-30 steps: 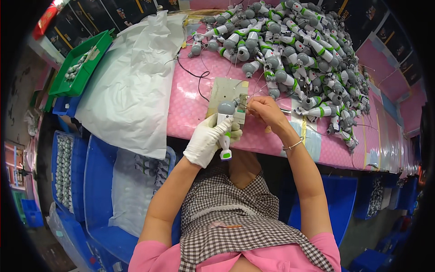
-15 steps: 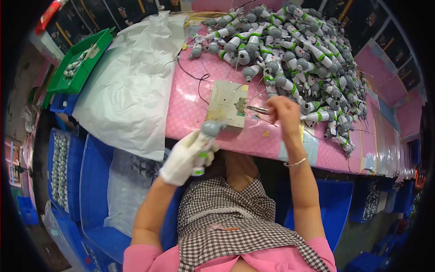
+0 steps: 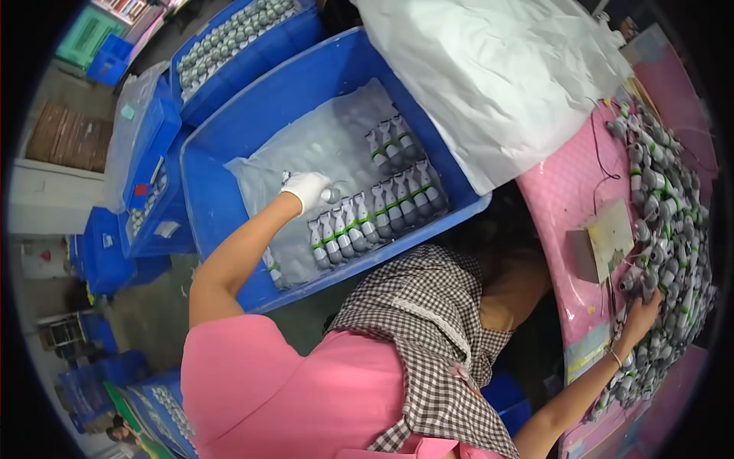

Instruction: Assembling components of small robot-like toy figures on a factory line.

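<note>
In the large blue bin (image 3: 195, 176), my left hand (image 3: 304, 191), in a white glove, is closed round a small white figure (image 3: 331, 196) whose grey round head pokes out past the fingers. Most of its body is hidden by the glove. Beside it, grey-headed white figures with green bands (image 3: 355, 222) lie side by side in rows on a white sheet (image 3: 287, 153). My bare right hand (image 3: 642, 315) is at the near edge of a big pile of the same figures (image 3: 673, 260), its fingers closed on a grey-headed one (image 3: 650, 281). Whether pliers are also in that hand is hidden.
A pale block-shaped fixture (image 3: 604, 239) stands on the pink-covered table (image 3: 554, 199) near my right hand. White sheeting (image 3: 505, 84) hangs over the table's edge beside the bin. Another blue bin (image 3: 252, 65) of packed figures stands beyond, with more blue crates (image 3: 115, 249) at left.
My view has swung left. My left hand has carried the figure from beside the fixture into the blue bin. My right hand has gone from the fixture, where it held pliers, to the pile.
</note>
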Tool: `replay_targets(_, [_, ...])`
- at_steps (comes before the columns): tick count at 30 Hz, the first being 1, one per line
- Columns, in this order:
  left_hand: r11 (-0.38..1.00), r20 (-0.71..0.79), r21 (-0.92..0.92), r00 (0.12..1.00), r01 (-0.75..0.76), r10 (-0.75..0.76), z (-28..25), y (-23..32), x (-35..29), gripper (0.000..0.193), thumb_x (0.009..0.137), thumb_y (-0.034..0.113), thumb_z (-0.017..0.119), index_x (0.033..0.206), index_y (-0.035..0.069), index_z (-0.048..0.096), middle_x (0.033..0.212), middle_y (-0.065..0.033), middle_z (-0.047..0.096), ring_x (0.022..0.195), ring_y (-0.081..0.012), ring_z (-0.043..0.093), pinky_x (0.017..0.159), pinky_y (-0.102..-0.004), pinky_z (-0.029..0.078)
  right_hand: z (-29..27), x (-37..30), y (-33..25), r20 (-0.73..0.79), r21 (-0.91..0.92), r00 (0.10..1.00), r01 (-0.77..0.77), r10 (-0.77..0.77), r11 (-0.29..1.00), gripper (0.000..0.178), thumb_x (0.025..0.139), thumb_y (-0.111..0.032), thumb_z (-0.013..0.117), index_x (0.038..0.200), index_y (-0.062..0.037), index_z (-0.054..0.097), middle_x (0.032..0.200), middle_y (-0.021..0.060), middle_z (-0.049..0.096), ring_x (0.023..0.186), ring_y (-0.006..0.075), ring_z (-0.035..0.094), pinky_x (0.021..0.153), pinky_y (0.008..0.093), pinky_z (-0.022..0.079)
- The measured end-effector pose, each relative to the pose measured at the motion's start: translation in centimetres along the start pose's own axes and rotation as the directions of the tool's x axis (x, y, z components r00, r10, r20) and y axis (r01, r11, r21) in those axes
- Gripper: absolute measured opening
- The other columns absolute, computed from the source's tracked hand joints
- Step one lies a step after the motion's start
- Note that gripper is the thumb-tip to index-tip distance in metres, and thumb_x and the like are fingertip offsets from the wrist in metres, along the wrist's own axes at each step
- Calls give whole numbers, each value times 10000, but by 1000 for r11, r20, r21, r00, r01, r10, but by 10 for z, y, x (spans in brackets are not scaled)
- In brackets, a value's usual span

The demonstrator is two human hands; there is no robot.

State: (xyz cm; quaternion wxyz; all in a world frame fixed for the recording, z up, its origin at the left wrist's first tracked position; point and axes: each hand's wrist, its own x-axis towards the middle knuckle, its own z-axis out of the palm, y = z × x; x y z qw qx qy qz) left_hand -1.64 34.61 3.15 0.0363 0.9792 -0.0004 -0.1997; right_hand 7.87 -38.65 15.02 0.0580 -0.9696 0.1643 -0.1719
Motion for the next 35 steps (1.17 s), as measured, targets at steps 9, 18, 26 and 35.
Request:
replay_targets(9, [960,312,-33,909,-279,275,73,-52,-78,232,709,126,593,932,141,660,865,-104,653,863,-290,633,747,-404,489,-34,-19,13,-155,685,961,-63,230,726,443,798,-179,717,1124,19,492,1044,100,589,880,169,603,645,289,562])
replay_targets(18, [849,121,-59,840,-525,528,146,-30,-107,96,737,148,531,758,143,625,764,-27,594,804,-236,598,716,-375,433,-47,-20,-39,-270,807,890,1,368,590,439,785,-152,728,1105,44,501,1030,102,621,902,168,604,709,261,540])
replay_targets(26, [766,-35,-73,769,-639,638,127,-18,-82,174,775,139,525,921,117,617,840,-109,603,819,-289,607,760,-466,445,-31,-73,-27,-236,718,957,55,168,694,322,904,-131,559,1214,-57,511,824,30,564,614,77,483,491,208,380])
replay_targets(35, [63,-499,-862,864,-503,72,-132,263,4,207,834,201,655,931,18,642,841,-70,636,709,-187,578,676,-310,456,-38,-135,-218,406,908,866,-418,-292,26,534,794,10,619,1235,-59,325,961,139,585,647,129,567,561,233,482])
